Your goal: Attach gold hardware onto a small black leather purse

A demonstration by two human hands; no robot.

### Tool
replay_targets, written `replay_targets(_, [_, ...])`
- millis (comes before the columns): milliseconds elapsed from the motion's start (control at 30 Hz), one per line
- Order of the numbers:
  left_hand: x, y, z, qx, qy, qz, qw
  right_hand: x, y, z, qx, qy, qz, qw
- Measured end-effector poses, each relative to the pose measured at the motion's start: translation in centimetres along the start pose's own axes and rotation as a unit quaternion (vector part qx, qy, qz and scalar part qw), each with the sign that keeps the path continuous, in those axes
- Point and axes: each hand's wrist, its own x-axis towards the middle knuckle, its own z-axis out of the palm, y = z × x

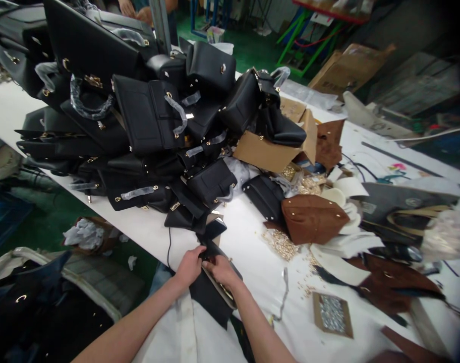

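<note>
Black bag (211, 301) gripped by L hand (189, 265) & R hand (223, 272) fingers (200, 249), box (348, 321) w/ silver pcs (332, 313) on R.

Bright and rather evenly lit over the white table (260, 282), dimmer on the floor (50, 214) at left, almost black in 1 corner at upper right, with small glints on the clear-wrapped handles (139, 192), soft in fine detail, and visibly blurred and stretched toward the right edge.
</note>
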Motion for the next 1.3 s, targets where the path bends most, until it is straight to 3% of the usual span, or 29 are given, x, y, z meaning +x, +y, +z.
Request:
replay_targets(333, [0.2, 0.2, -1.0, 0.059, -0.032, 0.036, 0.997, -0.4, 0.3, 0.2, 0.027, 0.004, -0.026, 0.999])
replay_targets(600, [-0.5, -0.3, -1.1, 0.062, -0.042, 0.046, 0.996, 0.2, 0.6, -0.1, -0.07, -0.008, -0.053, 0.996])
replay_targets(900, [-0.2, 0.7, -1.2, 0.097, -0.06, 0.059, 0.992, 0.6, 3.0, 1.1, 0.067, -0.014, -0.034, 0.997])
replay_targets(1000, [-0.3, 1.0, -1.4, 0.099, -0.063, 0.058, 0.991, 0.6, 3.0, 1.1, 0.064, -0.021, -0.039, 0.997])
replay_targets(1133, [-0.2, 1.0, -1.5, 0.1, -0.07, 0.051, 0.991, 0.6, 2.7, 0.8, -0.028, 0.027, -0.071, 0.997])
replay_targets(1300, [0.2, 0.6, -1.3, 0.085, -0.065, 0.063, 0.992, 0.2, 3.1, 0.7, 0.004, 0.062, -0.093, 0.994])
